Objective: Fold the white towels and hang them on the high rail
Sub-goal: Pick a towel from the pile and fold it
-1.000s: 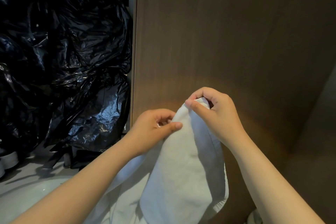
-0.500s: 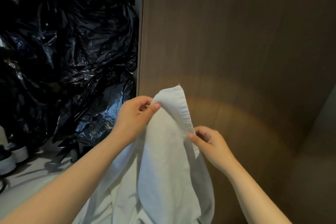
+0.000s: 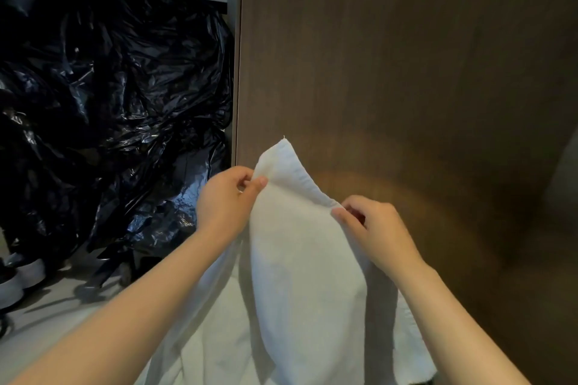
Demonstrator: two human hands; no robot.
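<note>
The right hand [image 3: 378, 228] slid down the hem [image 3: 308, 178]; each grip pinches the white towel [image 3: 306, 259], left hand [image 3: 223, 203] higher.

We seem to be in a home's storage corner — a wood-grain cupboard door [image 3: 406, 72], heaped black rubbish bags [image 3: 109, 103], shoes [image 3: 18, 278] on a pale floor [image 3: 47, 322].

left hand [image 3: 223, 203] pinches white towel [image 3: 300, 247] | right hand [image 3: 375, 228] pinches hem | wood panel [image 3: 406, 72] behind
</note>
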